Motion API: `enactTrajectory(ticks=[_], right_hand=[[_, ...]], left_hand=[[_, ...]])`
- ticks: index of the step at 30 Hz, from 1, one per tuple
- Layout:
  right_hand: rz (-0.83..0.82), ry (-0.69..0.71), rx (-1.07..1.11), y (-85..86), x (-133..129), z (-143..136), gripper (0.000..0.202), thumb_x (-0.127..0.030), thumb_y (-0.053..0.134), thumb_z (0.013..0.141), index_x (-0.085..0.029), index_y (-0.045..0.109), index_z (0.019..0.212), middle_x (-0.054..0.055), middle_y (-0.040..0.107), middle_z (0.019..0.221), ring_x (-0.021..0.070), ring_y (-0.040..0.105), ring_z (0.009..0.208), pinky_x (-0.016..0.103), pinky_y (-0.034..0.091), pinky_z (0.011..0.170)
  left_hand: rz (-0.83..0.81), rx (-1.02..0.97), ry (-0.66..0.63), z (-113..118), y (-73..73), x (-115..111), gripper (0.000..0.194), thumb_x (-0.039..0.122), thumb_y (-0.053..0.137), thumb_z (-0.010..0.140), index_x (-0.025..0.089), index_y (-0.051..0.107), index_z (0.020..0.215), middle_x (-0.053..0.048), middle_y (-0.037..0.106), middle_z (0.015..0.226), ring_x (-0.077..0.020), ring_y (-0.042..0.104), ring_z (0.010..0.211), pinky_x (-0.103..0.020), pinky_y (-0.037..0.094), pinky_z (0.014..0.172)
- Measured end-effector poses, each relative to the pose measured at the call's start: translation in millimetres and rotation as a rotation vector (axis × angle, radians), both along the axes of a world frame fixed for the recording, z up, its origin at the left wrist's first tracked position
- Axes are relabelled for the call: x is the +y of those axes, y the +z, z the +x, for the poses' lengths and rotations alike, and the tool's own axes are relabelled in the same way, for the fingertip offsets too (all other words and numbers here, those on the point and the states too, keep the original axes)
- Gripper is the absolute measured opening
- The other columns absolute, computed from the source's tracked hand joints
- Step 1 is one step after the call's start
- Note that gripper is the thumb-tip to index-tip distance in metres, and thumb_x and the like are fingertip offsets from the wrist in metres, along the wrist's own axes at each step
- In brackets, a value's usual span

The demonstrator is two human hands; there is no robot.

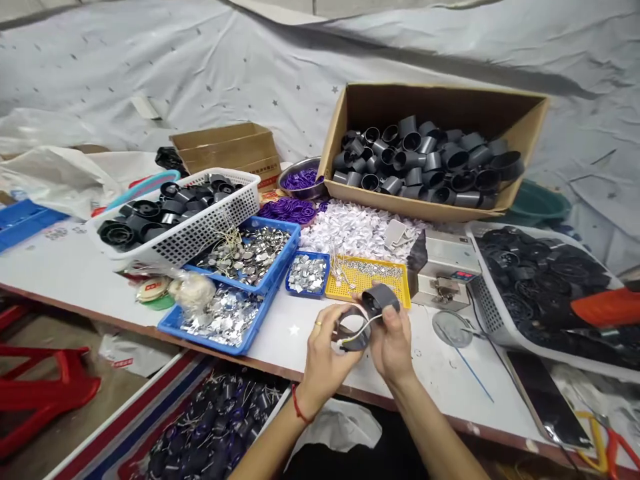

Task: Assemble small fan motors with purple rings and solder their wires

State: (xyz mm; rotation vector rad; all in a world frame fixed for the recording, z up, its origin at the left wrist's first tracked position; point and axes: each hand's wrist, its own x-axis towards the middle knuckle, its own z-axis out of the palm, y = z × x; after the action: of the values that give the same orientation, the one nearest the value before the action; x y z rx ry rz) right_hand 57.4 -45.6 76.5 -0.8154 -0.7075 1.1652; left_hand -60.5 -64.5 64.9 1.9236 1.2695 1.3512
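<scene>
My left hand [325, 357] is closed round a dark grey plastic ring [357, 342], whose open end faces me. In my right hand [393, 347] is a short dark grey plastic cylinder [384, 297], with the thumb pressed on its side. The two parts are held close together above the front of the white table [285, 330], and a pale wire [377, 315] runs across between them. Fingers cover the far sides of both parts. Just beyond my hands lies a yellow tray [369, 293] with small metal pieces.
Behind stands a cardboard box [425, 207] of grey cylinders. Blue trays [250, 340] of metal pieces and a white basket [200, 230] of black parts are left. A small machine [445, 257], another white basket [487, 310] and a dark flat device [550, 400] are right.
</scene>
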Motion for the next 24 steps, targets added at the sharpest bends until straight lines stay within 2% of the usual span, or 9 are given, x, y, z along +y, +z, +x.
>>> enactTrajectory(ticks=[3,5,7,11,14,16,19,24], right_hand=[[0.115,-0.192,-0.364,8.8,-11.3,33.4,0.054,-0.049,0.074,0.069,-0.02,0.063,0.114,0.008,0.069,0.101,0.0228,0.066,0.086,0.038,0.052,0.08],[0.178,-0.349,-0.654,16.6,-17.9,50.4,0.051,-0.041,0.079,0.066,-0.02,0.064,0.111,0.008,0.068,0.105,0.0228,0.065,0.09,0.035,0.052,0.078],[0.257,-0.418,-0.885,24.7,-20.0,58.9,0.051,-0.037,0.08,0.067,-0.021,0.063,0.113,0.007,0.068,0.105,0.0227,0.065,0.092,0.035,0.053,0.077],[0.512,-0.379,-1.232,41.2,-10.9,61.4,0.054,-0.033,0.078,0.072,-0.021,0.057,0.12,0.008,0.069,0.102,0.0244,0.066,0.092,0.04,0.054,0.083],[0.662,-0.312,-1.376,53.1,-0.1,62.8,0.053,-0.034,0.075,0.076,-0.02,0.054,0.123,0.009,0.07,0.099,0.0252,0.066,0.093,0.044,0.052,0.088],[0.735,-0.214,-1.43,59.0,6.4,63.6,0.052,-0.034,0.073,0.078,-0.02,0.053,0.124,0.008,0.072,0.099,0.0243,0.067,0.092,0.045,0.05,0.092],[0.792,-0.076,-1.464,63.7,14.2,61.9,0.049,-0.036,0.069,0.081,-0.019,0.053,0.123,0.009,0.073,0.102,0.0229,0.068,0.092,0.046,0.047,0.097],[0.726,-0.018,-1.472,66.5,20.7,54.6,0.042,-0.04,0.067,0.081,-0.018,0.058,0.115,0.009,0.073,0.103,0.0239,0.068,0.092,0.044,0.047,0.094]], left_hand=[[0.088,0.018,0.105,-7.3,-8.0,4.4,0.053,0.018,0.074,0.076,0.023,0.053,0.124,-0.01,0.057,0.117,-0.0227,0.06,0.109,-0.033,0.058,0.081],[0.143,0.027,0.141,-8.1,-14.0,6.7,0.052,0.019,0.073,0.077,0.022,0.053,0.124,-0.011,0.056,0.119,-0.0239,0.059,0.113,-0.035,0.057,0.084],[0.165,0.032,0.149,-5.8,-17.2,7.6,0.051,0.018,0.072,0.077,0.022,0.053,0.124,-0.011,0.055,0.12,-0.0241,0.058,0.114,-0.035,0.057,0.086],[0.127,0.014,0.103,-0.1,-16.2,7.2,0.051,0.015,0.071,0.078,0.023,0.054,0.126,-0.011,0.055,0.121,-0.023,0.059,0.113,-0.031,0.058,0.081],[0.112,0.026,0.074,-0.4,-15.2,6.8,0.051,0.015,0.07,0.079,0.024,0.054,0.127,-0.011,0.056,0.123,-0.0228,0.059,0.113,-0.031,0.057,0.082],[0.113,0.039,0.063,-1.5,-15.7,6.4,0.05,0.016,0.069,0.08,0.024,0.055,0.127,-0.011,0.056,0.123,-0.0226,0.059,0.113,-0.032,0.056,0.083],[0.103,0.047,0.061,-2.0,-16.8,5.5,0.049,0.018,0.068,0.082,0.025,0.055,0.128,-0.011,0.056,0.123,-0.0222,0.06,0.11,-0.032,0.056,0.083],[0.116,0.049,0.068,1.1,-18.0,4.4,0.049,0.016,0.069,0.081,0.024,0.056,0.127,-0.01,0.057,0.12,-0.022,0.06,0.109,-0.034,0.056,0.087]])
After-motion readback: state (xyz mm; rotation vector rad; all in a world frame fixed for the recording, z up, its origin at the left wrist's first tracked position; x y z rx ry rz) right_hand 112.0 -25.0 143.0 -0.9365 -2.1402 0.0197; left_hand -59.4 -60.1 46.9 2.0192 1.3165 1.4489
